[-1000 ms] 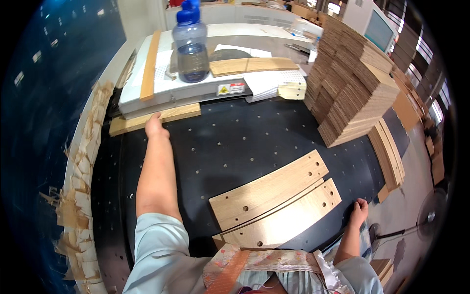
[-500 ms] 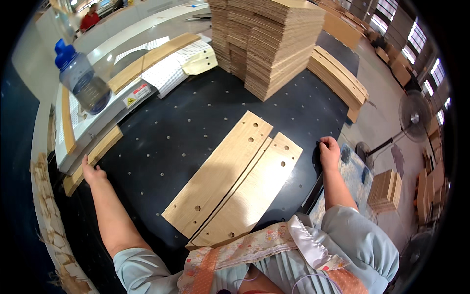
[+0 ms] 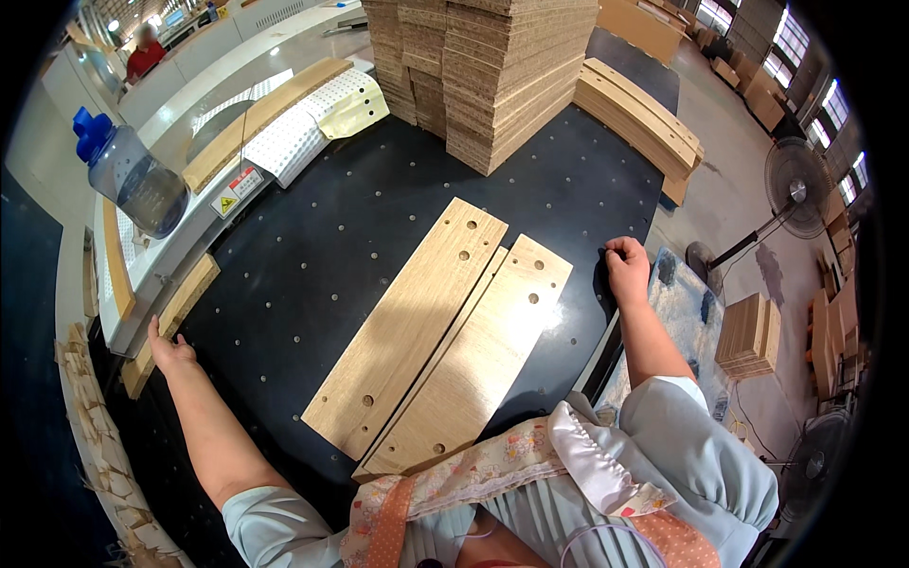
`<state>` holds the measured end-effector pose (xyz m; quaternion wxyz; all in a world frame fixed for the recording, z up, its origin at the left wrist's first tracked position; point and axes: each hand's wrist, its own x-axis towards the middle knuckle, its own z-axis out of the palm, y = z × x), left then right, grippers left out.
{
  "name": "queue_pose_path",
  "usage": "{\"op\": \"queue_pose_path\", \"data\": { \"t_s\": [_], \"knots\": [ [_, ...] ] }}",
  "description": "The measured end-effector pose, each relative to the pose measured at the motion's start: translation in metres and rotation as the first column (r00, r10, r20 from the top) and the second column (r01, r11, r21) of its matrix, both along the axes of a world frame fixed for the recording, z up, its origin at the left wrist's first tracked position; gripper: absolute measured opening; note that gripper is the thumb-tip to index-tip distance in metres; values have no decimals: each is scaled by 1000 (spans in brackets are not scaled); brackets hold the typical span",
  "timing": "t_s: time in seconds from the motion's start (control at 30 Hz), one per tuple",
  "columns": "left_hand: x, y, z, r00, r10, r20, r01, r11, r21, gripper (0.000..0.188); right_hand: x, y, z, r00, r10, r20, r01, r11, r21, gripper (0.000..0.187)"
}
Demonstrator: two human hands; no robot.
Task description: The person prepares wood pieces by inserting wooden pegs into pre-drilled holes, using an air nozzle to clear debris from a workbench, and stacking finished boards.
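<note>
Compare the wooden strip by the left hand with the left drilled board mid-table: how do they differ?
The drilled board is wider than the wooden strip. The drilled board has round holes near both ends; the wooden strip shows none. The left hand is at the wooden strip, while no hand is on the drilled board. Both are pale wood.

Smooth wood panels point(image 3: 488, 355), satin-looking bench point(image 3: 312, 256)
The bottle point(image 3: 142, 185) looks like translucent plastic; the board stack point(image 3: 473, 76) is rough-edged, matt.
</note>
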<state>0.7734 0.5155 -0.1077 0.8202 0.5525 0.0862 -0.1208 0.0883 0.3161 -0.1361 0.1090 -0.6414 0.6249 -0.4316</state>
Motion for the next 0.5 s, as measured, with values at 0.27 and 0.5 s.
{"op": "queue_pose_path", "data": {
  "t_s": [0.27,0.5],
  "knots": [
    [23,6,-7,999,-47,-27,48,998,42,56,3,2,-1,1000,8,23,-9,1000,6,8],
    [12,-4,1,996,-71,-44,75,994,78,48,3,6,5,1000,15,-26,-16,999,-46,7]
  ]
}}
